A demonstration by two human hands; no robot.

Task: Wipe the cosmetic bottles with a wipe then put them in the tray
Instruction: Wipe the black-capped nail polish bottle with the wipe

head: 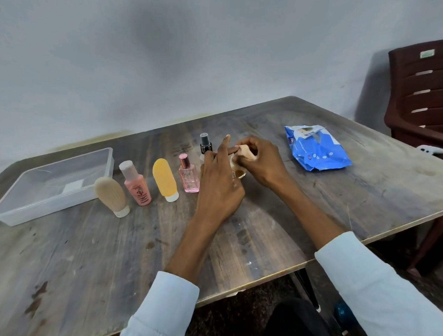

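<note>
**Both hands busy on one small bottle**

I see my left hand (218,183) and my right hand (260,161) meeting near the middle of the desk (107,264). Between them is a small bottle (239,173) with brown stuff at the bottom. Most of it is hidden, so I cannot tell its shape. My right fingers (247,143) are curled around a wadded wipe (245,153) and press it on top of the bottle. My left fingers (224,147) are partly straight, and one touches the wipe. I cannot tell if the left hand holds the bottle.

Just at 9 o'clock from my hands stands a dark spray bottle (206,144). Further toward 9 o'clock comes a row: a pink glass bottle (188,177), a yellow tube (165,180) on its cap, a pink bottle (136,185) with a white cap, and a beige tube (111,195) on its cap. All stand up, a bit apart from each other.

The clear tray (52,184) sits at the far 9 o'clock end, just beside the beige tube. No bottle is inside it.

At 2 o'clock from my hands lies a blue wipes pack (317,149). A brown chair (429,94) stands past the desk at 2 o'clock.
</note>
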